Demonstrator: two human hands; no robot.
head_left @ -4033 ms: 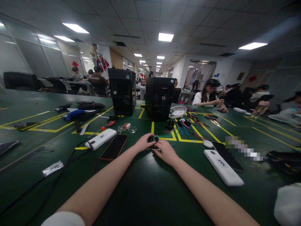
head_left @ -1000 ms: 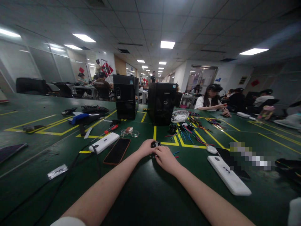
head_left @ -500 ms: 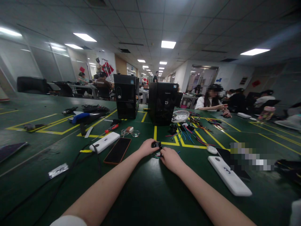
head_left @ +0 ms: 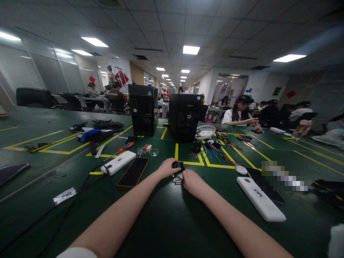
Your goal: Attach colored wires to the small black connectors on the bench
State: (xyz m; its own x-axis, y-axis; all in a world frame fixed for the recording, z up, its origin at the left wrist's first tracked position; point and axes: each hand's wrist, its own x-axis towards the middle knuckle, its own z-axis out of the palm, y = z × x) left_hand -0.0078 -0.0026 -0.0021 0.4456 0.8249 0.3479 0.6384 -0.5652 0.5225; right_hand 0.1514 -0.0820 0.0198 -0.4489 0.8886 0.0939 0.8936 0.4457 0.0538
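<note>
My left hand point(head_left: 167, 168) is closed around a small black part point(head_left: 176, 165), thumb and fingers at its sides. Its exact kind is too small to tell. My right hand point(head_left: 194, 183) is closed just right of it, with fingertips pinched on thin coloured wires point(head_left: 177, 179). Some wire ends show on the near left side of those fingers, and a blue end point(head_left: 202, 176) sticks out behind the hand. The fingertips hide where wires and black part meet. Both hands are low over the green table point(head_left: 166, 222).
Two black computer towers point(head_left: 185, 118) stand ahead. Right of them lie a white basket point(head_left: 205, 132) and loose wires point(head_left: 213, 152). A phone point(head_left: 133, 172), white power bank point(head_left: 118, 163), glasses point(head_left: 154, 152) and red screwdriver point(head_left: 127, 147) lie left. Another white power bank point(head_left: 260, 199) lies right.
The view has tilted since the oldest frame. My right hand, earlier over the black part, has drawn back right, uncovering wires. My left hand keeps its hold.
</note>
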